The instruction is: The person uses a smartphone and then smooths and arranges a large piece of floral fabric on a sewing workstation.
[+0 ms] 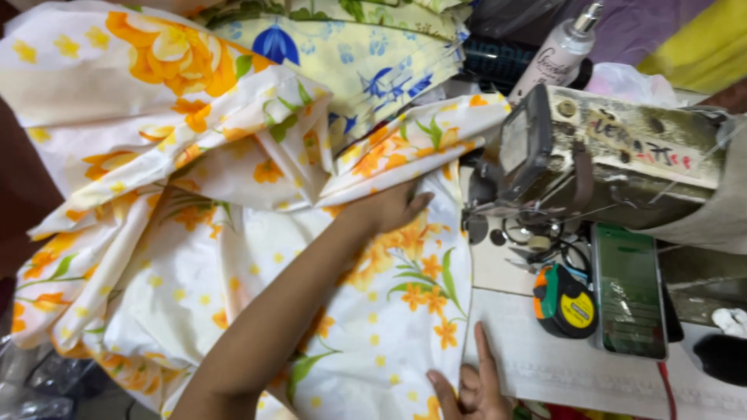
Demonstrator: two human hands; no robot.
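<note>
A large white fabric with orange and yellow flowers (194, 233) is spread and bunched across the left and centre. My left hand (389, 206) reaches over it toward the sewing machine (622, 155), its fingers tucked under a folded layer and gripping the cloth. My right hand (467, 385) sits at the bottom edge, fingers curled on the fabric's right edge where it meets the white machine table (560, 365). Part of this hand is cut off by the frame.
A phone with a green screen (629, 292) and a green, yellow and orange tape measure (566, 303) lie on the table under the machine's arm. Folded floral cloths (366, 47) are stacked at the back. A spray bottle (560, 50) stands behind the machine.
</note>
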